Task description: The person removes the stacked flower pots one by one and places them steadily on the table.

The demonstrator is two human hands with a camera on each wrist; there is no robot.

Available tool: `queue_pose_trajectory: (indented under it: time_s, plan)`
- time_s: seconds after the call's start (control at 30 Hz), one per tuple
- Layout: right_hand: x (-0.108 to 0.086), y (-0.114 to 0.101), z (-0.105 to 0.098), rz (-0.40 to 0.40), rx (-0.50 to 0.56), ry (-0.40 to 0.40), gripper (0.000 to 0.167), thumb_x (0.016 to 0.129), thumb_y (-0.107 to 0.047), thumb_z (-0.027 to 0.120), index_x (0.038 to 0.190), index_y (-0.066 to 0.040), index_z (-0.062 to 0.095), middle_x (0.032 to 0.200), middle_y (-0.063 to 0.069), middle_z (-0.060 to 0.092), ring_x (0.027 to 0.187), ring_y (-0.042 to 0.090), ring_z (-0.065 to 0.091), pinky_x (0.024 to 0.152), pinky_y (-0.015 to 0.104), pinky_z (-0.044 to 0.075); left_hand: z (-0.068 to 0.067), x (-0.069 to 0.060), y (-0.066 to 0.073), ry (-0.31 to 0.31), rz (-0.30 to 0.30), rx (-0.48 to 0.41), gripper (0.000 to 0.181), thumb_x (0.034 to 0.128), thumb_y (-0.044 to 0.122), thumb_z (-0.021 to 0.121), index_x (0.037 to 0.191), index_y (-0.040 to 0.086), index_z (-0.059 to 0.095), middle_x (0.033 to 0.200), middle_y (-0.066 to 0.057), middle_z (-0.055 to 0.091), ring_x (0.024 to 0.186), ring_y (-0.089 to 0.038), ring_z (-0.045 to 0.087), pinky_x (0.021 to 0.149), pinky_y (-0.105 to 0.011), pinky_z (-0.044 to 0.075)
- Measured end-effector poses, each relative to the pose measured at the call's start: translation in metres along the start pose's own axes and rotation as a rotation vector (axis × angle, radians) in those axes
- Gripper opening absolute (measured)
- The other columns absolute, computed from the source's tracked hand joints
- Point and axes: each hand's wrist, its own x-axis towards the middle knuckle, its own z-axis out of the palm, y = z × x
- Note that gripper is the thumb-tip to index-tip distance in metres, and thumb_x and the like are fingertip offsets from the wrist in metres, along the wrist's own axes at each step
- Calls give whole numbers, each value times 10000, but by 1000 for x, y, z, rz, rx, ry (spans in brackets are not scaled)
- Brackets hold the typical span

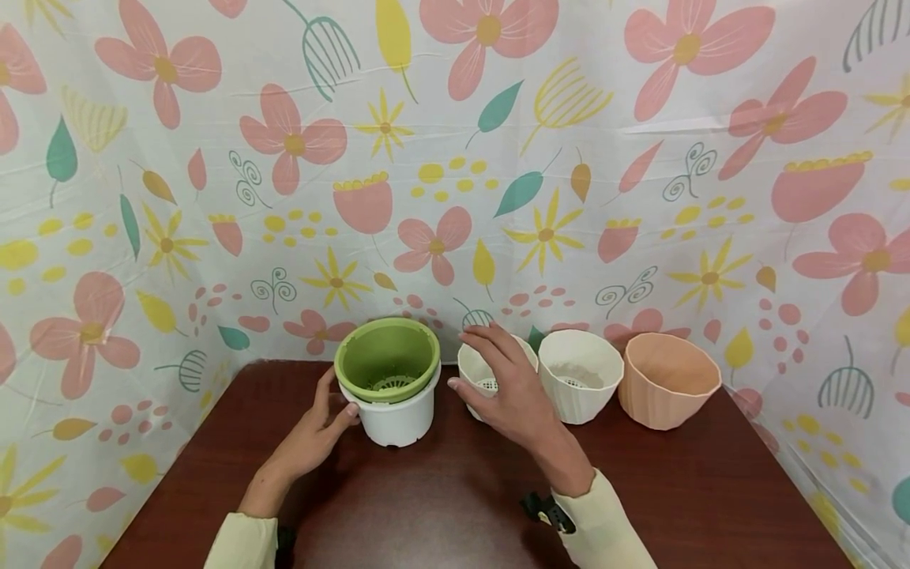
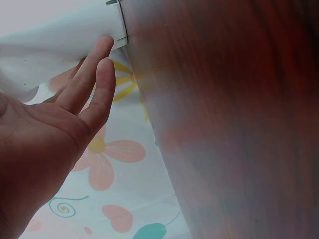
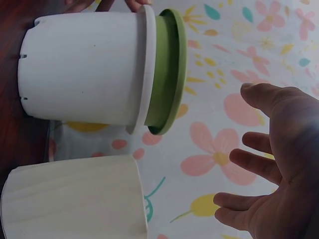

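Note:
A green flowerpot (image 1: 387, 359) with a slotted bottom sits inside a round white flowerpot (image 1: 396, 419) on the table, its rim above the white one. My left hand (image 1: 306, 438) holds the white pot's left side, thumb near the front of the rim; in the left wrist view its fingers (image 2: 99, 94) lie along the pot wall. My right hand (image 1: 515, 391) is in the air, fingers spread and holding nothing, in front of a cream faceted pot (image 1: 475, 371) that it partly hides. In the right wrist view this hand (image 3: 284, 164) is apart from the pots.
Right of my right hand stand another cream faceted pot (image 1: 583, 387), with a mesh bottom, and a peach faceted pot (image 1: 668, 387). All are near the back edge of the dark wooden table (image 1: 441, 506). A flower-printed cloth (image 1: 455, 158) hangs behind and at the sides.

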Motion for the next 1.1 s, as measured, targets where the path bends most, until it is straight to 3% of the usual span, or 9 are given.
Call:
queue_pose_trajectory:
  time_s: [0.47,1.1]
  plan:
    - [3,-7,10,-24,13,-47,593,860,-223,909,1369,-44,664,1411,145,616,1329,306,570,1143,488,439,0,-1,-1,5,0,4,795,1137,353,528,1667,456,-54,1401,-187,543,1152,-331,696,1006,-409,553]
    - [6,-14,24,1,76,-116,597,876,-262,907,1372,-49,653,1453,154,580,1360,264,561,1127,441,471,-1,0,0,8,-8,14,788,1134,377,529,1664,467,-48,1377,-159,572,1157,-360,689,1015,-483,537]
